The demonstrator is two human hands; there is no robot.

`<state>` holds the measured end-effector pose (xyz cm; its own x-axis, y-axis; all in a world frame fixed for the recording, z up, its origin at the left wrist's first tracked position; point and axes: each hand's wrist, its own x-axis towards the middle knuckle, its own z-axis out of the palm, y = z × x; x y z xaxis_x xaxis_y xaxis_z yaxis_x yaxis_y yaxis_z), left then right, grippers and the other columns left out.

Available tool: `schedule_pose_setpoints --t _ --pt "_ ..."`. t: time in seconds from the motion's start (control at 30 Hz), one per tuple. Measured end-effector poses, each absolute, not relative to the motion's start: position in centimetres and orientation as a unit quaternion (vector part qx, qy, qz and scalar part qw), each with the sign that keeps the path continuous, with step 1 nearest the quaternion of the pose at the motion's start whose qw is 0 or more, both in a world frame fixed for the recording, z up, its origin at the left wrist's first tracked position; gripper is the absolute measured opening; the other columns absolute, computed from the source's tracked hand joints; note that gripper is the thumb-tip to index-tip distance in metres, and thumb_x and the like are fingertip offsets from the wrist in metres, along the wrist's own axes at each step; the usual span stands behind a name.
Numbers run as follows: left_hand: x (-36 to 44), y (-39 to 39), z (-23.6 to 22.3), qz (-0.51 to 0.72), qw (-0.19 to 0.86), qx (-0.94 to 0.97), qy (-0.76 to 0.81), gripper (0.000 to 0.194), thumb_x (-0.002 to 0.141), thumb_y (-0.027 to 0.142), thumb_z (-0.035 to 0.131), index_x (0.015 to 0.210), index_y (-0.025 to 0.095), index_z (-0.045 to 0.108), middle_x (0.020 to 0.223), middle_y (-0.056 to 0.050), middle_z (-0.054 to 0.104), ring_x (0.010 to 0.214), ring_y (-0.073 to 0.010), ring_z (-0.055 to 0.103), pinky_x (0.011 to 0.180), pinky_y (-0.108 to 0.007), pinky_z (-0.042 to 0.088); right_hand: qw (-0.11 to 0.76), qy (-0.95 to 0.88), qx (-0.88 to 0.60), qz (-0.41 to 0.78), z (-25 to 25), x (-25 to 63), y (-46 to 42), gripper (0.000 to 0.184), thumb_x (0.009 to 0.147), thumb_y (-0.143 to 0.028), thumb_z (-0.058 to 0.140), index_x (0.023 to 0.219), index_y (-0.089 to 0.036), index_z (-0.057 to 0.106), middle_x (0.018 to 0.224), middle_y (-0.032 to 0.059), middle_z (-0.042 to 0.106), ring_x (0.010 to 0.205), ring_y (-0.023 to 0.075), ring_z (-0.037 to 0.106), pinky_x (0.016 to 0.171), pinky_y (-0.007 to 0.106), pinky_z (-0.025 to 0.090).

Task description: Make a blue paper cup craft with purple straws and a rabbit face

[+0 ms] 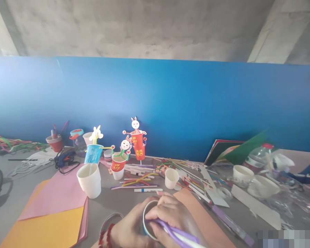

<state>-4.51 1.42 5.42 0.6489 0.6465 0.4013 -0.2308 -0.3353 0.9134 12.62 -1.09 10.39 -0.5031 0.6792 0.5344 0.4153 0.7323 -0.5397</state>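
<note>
At the near edge of the table my left hand (130, 225) is wrapped round a white-rimmed paper cup (145, 217), whose opening faces up toward me. My right hand (174, 215) is closed over the mouth of the cup, its fingertips at and inside the rim. A long, thin purple and white thing (179, 236) runs through the right hand's grip and out toward the bottom edge; its exact kind is unclear. The inside of the cup is mostly covered by the right hand.
Rabbit-faced paper-cup figures (119, 162) stand ahead, with a blue cup figure (93, 154) in a white cup (89, 181). Straws and markers (148, 190) lie scattered. Coloured paper (49, 224) is at left, orange paper (204, 220) at right. A plastic bottle (258, 156) stands far right.
</note>
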Motion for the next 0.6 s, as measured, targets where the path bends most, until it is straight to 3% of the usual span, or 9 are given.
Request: schedule_pose_setpoints --t 0.13,0.27,0.4,0.6 --pt "-4.1 1.1 6.4 0.384 0.533 0.739 0.149 0.040 0.068 0.034 0.077 0.102 0.020 0.060 0.105 -0.007 0.059 0.088 -0.0222 0.059 0.078 -0.031 0.050 0.370 -0.829 -0.338 0.247 10.1 12.5 -1.1 0.019 0.071 -0.010 0.064 0.082 -0.024 0.070 0.074 -0.0015 0.075 0.074 0.0160 0.070 0.107 0.036 0.043" --pt "-4.0 0.8 6.6 0.373 0.558 0.724 0.158 0.049 0.073 0.044 0.076 0.111 0.020 0.059 0.110 -0.010 0.061 0.089 -0.0229 0.060 0.077 -0.031 0.051 0.321 -0.815 -0.378 0.299 10.3 12.7 -1.1 0.030 0.064 -0.007 0.060 0.088 -0.025 0.065 0.079 -0.0007 0.076 0.091 0.0214 0.070 0.098 0.034 0.047" --pt "-3.8 0.8 6.9 0.394 0.603 0.683 0.122 0.056 0.072 0.053 0.078 0.112 0.019 0.059 0.109 -0.011 0.062 0.095 -0.0264 0.062 0.086 -0.038 0.050 0.293 -0.801 -0.421 0.307 11.9 12.9 -1.7 0.028 0.068 -0.008 0.060 0.089 -0.026 0.063 0.091 0.0004 0.072 0.086 0.0200 0.066 0.078 0.028 0.050" --pt "-3.8 0.8 6.9 0.386 0.577 0.703 0.155 0.049 0.070 0.051 0.079 0.101 0.018 0.061 0.100 -0.007 0.061 0.089 -0.0231 0.059 0.080 -0.033 0.049 0.287 -0.773 -0.463 0.325 13.3 12.4 -2.3 0.017 0.072 -0.008 0.062 0.071 -0.023 0.055 0.078 -0.0019 0.063 0.082 0.0186 0.062 0.077 0.028 0.047"
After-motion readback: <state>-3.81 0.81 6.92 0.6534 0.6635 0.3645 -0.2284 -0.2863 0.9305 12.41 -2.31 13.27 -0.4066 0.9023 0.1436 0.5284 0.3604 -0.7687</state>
